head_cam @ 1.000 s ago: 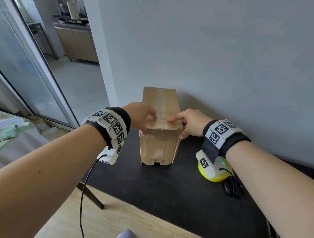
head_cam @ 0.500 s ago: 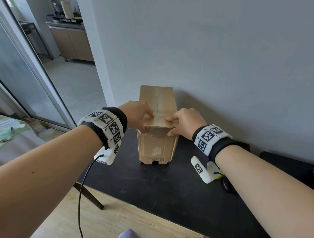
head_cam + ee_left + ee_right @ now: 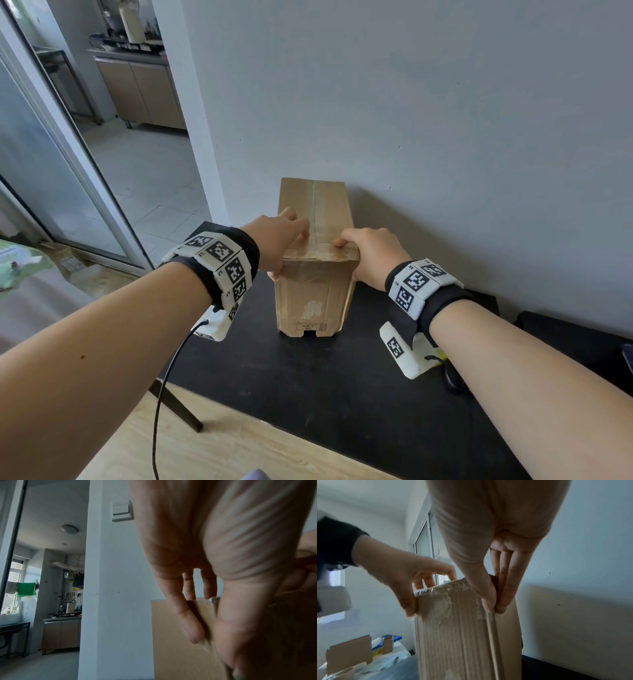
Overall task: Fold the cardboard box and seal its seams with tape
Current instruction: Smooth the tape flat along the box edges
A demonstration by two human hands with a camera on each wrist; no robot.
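Observation:
A tall brown cardboard box (image 3: 315,294) stands on the black table (image 3: 308,383) against the grey wall. Clear tape (image 3: 313,212) runs along its top seam and folds over the near top edge. My left hand (image 3: 281,240) grips the near left top corner, fingers curled on top and thumb on the front face. My right hand (image 3: 366,253) pinches the near right corner. In the right wrist view the right hand (image 3: 491,599) has its thumb on the box (image 3: 453,635) front and its fingers flat along the side. The left wrist view shows the left hand (image 3: 207,635) against the box (image 3: 180,642).
A yellow tape roll (image 3: 440,356) and black scissors (image 3: 452,380) lie mostly hidden under my right wrist. A cable (image 3: 164,394) hangs from my left wrist past the table's front edge. An open doorway lies to the left. Cardboard pieces (image 3: 351,655) sit lower left.
My right hand has slid from the top seam toward the near right corner, and its wrist now covers the yellow roll. The left hand keeps its hold on the left corner.

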